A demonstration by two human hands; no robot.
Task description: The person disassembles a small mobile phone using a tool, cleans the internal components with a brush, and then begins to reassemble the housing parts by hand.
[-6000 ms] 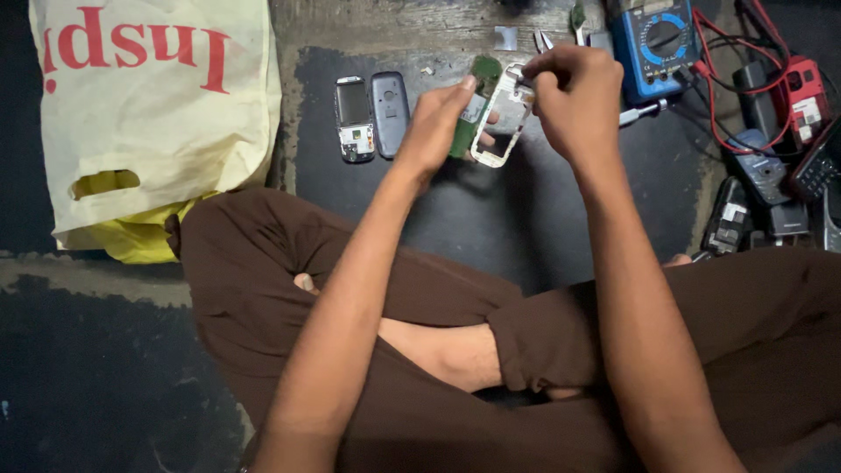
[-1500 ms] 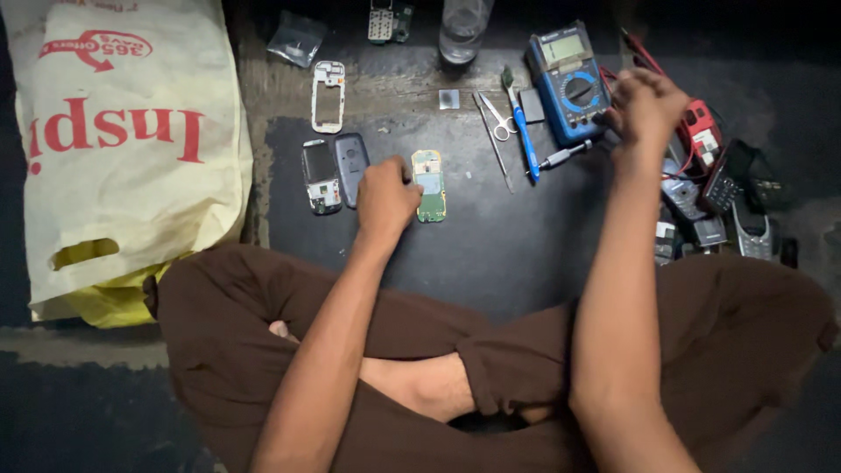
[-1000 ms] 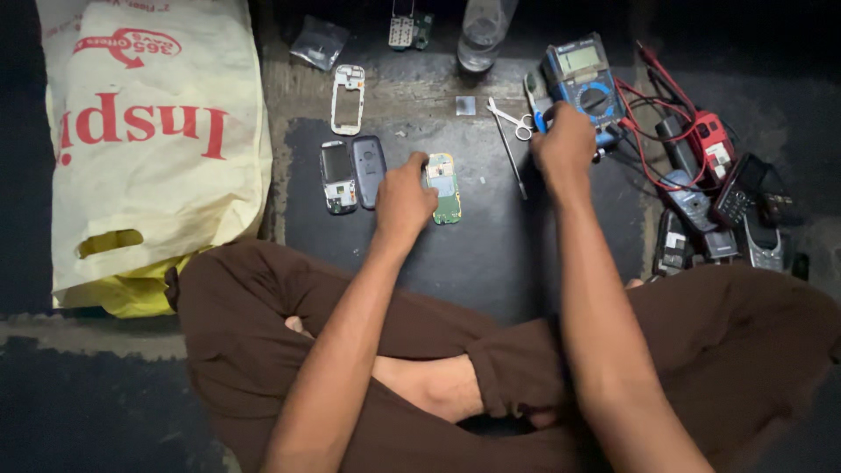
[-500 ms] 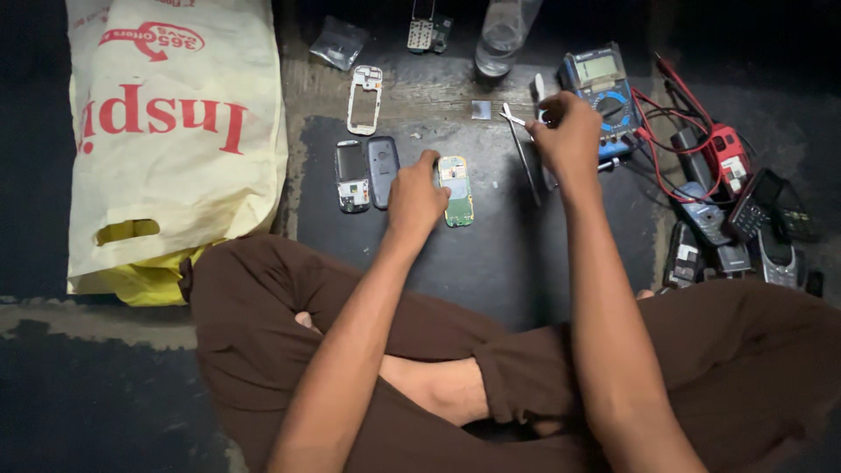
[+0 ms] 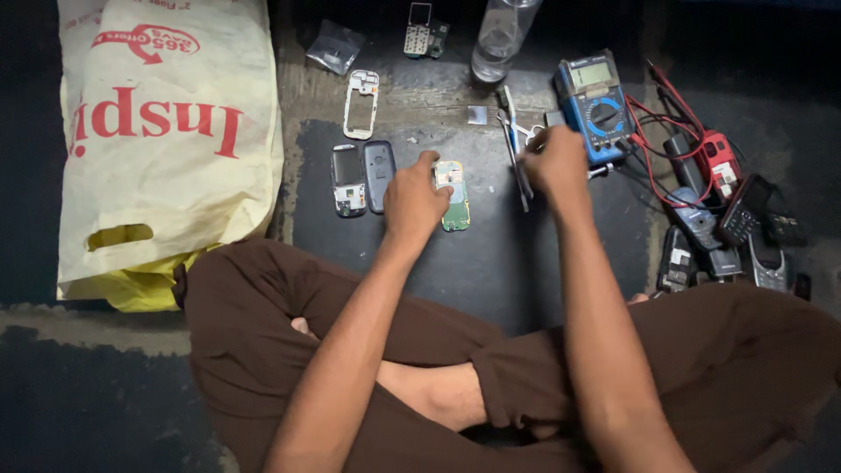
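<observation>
His left hand (image 5: 413, 194) stayed pinched on the board (image 5: 454, 194), while his right hand (image 5: 554, 162) had closed around a tool (image 5: 517, 162) beside the meter (image 5: 596, 105).

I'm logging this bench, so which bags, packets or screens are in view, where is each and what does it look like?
Plastic bag: far left, large, cream with red print, yellow underneath.
Small clear packet: top, right of the bag, crumpled.
Multimeter screen: upper right, pale grey rectangle on a blue meter, beyond the right hand.
</observation>
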